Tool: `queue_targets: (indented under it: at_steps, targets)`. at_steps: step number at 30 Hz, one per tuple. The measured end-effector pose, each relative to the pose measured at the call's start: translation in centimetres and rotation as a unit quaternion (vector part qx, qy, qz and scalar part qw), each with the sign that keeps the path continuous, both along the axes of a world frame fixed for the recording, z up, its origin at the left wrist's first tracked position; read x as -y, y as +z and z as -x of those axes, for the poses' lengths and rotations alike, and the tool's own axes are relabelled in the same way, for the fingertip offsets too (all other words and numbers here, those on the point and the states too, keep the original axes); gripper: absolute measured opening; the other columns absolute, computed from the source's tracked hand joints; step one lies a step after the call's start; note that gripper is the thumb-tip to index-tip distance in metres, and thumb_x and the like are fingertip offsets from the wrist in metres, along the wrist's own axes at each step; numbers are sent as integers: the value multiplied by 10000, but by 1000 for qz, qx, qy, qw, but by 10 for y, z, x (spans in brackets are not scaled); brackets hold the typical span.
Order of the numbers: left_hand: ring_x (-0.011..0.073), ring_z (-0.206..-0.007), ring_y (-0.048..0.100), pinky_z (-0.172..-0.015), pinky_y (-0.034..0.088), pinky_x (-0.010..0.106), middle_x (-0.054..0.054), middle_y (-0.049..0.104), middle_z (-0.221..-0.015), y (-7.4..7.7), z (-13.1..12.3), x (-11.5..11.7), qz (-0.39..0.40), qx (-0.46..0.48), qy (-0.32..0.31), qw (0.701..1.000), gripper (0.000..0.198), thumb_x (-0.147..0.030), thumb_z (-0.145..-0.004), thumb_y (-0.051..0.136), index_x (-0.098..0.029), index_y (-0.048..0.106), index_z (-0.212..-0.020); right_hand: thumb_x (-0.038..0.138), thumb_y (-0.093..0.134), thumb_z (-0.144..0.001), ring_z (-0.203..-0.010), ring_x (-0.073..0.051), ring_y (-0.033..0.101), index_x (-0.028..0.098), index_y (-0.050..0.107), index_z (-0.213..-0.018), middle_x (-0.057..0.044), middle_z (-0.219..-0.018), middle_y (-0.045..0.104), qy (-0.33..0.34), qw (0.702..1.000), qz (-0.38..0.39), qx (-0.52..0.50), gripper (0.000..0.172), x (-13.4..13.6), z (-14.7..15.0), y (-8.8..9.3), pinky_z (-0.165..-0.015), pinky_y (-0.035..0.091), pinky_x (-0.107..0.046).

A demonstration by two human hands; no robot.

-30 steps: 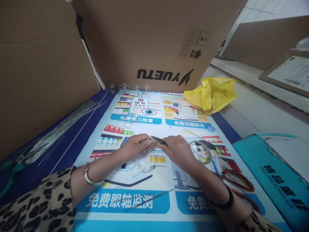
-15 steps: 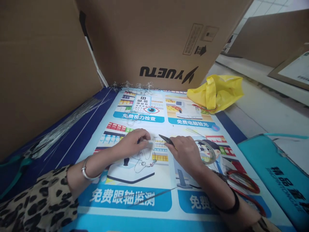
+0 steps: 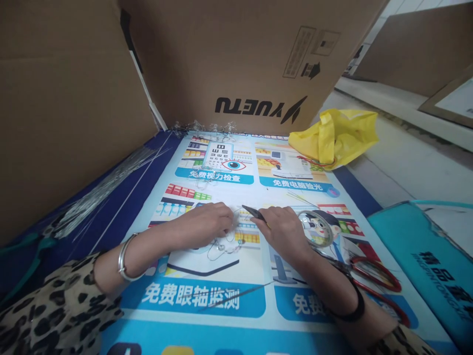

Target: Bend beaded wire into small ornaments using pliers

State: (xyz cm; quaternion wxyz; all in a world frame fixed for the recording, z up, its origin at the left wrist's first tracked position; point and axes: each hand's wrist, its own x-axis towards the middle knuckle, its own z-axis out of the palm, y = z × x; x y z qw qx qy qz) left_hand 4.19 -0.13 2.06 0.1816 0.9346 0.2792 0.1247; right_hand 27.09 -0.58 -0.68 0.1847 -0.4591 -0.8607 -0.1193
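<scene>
My left hand [image 3: 209,224] is closed in a pinch on a thin wire piece [image 3: 221,246] with small beads, which hangs in loops below the fingers. The fingertips hide where the wire is gripped. In my right hand [image 3: 286,231] are pliers [image 3: 254,213], their dark, narrow jaws pointing left. The plier tips are at the wire by the left fingers; I cannot tell whether they clamp it. Under the right forearm lie scissors [image 3: 382,268] with red handles. A clear round coil or roll [image 3: 315,229] is beside the right wrist.
Cardboard walls [image 3: 254,59] stand behind and left. Several bent wire pieces [image 3: 207,128] line the back; a bundle of straight wires [image 3: 103,192] and a teal-handled tool [image 3: 39,246] lie left. A yellow bag [image 3: 332,138] and a teal box [image 3: 417,261] are at right.
My left hand has turned over so its back faces up, its fingers closing nearer the plier tips. The beaded wire has shifted slightly. My right hand keeps its hold on the pliers.
</scene>
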Motion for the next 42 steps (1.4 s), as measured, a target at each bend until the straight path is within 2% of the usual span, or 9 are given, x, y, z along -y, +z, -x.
queue_targets:
  at_steps: [3, 5, 9, 14, 19, 27, 33, 37, 42]
  targets:
    - [184, -923, 492, -805, 379, 300, 72, 585, -961, 1, 4, -3, 77, 13, -7, 997, 167, -125, -852, 395, -162, 551, -804, 411, 416, -889, -675, -147, 523, 161, 605, -794, -40, -688, 607, 2, 1000, -4, -14, 328, -1, 0, -1, -667, 274, -284]
    - [171, -881, 501, -767, 389, 295, 64, 577, -972, 2, 7, -5, 145, 52, 52, 987, 150, -175, -870, 385, -170, 532, -838, 409, 411, -891, -672, -149, 522, 159, 603, -794, -42, -689, 609, -1, 999, -10, -31, 330, -2, -1, -2, -665, 279, -282]
    - [148, -782, 525, -706, 398, 290, 33, 589, -877, 0, 7, -7, 238, 139, 173, 946, 165, -269, -888, 379, -179, 518, -893, 397, 423, -887, -669, -154, 520, 156, 600, -817, -38, -684, 612, -14, 998, -21, -65, 308, -4, -3, -4, -667, 289, -282]
    - [117, -694, 539, -656, 423, 266, 33, 613, -820, -7, 1, -4, 327, 246, 188, 893, 173, -281, -899, 353, -170, 470, -835, 379, 447, -879, -672, -155, 511, 155, 594, -817, -41, -690, 611, 28, 996, -52, -73, 275, -3, -3, -1, -669, 296, -287]
    - [107, -649, 541, -637, 418, 250, 4, 599, -727, -11, -3, 0, 319, 237, 195, 897, 149, -267, -897, 363, -175, 478, -874, 366, 465, -873, -684, -156, 491, 162, 597, -824, -37, -676, 587, 53, 996, -60, -24, 248, 2, 0, 7, -669, 281, -297]
    - [106, -627, 541, -622, 410, 244, 3, 614, -694, -14, -4, 1, 309, 222, 187, 906, 144, -271, -895, 365, -179, 472, -868, 366, 458, -872, -670, -161, 433, 167, 585, -833, -30, -664, 548, 45, 993, -82, 69, 240, 3, 0, 8, -674, 238, -326]
    - [112, -611, 555, -587, 424, 237, 9, 629, -689, -11, -5, 3, 332, 222, 204, 894, 185, -315, -895, 358, -180, 485, -898, 368, 442, -882, -680, -155, 467, 169, 592, -801, -32, -667, 565, 56, 997, -46, 24, 262, 2, 1, 8, -671, 255, -307]
    - [101, -548, 529, -531, 394, 219, -8, 621, -638, -14, -6, 2, 332, 221, 216, 891, 133, -305, -864, 429, -183, 482, -868, 378, 426, -889, -675, -150, 490, 165, 602, -791, -32, -661, 573, 53, 997, -44, -15, 292, 1, 0, 6, -660, 265, -296]
    - [99, -546, 532, -520, 395, 216, -11, 612, -628, -17, -6, 2, 347, 229, 218, 883, 115, -297, -846, 462, -188, 479, -877, 376, 428, -888, -678, -153, 476, 166, 596, -800, -30, -667, 566, 52, 998, -40, 2, 283, 1, -1, 7, -669, 260, -302]
